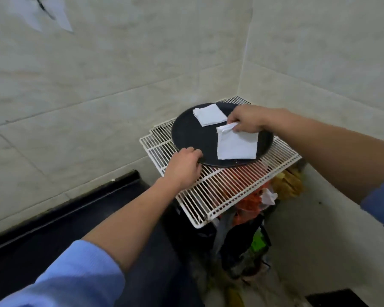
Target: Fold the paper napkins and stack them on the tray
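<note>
A round black tray (189,131) lies on white wire racks in the corner of the room. Near its far edge rests a folded white napkin (209,114). A second folded white napkin (236,144) hangs over the tray's near right part, pinched at its upper corner by my right hand (247,119). My left hand (184,166) grips the tray's near left rim, fingers curled over the edge.
The white wire racks (222,187) are stacked at an angle over a bin of orange and yellow bags (253,202). Tiled walls close in behind and on the right. A black ledge (80,202) runs along the left wall's base.
</note>
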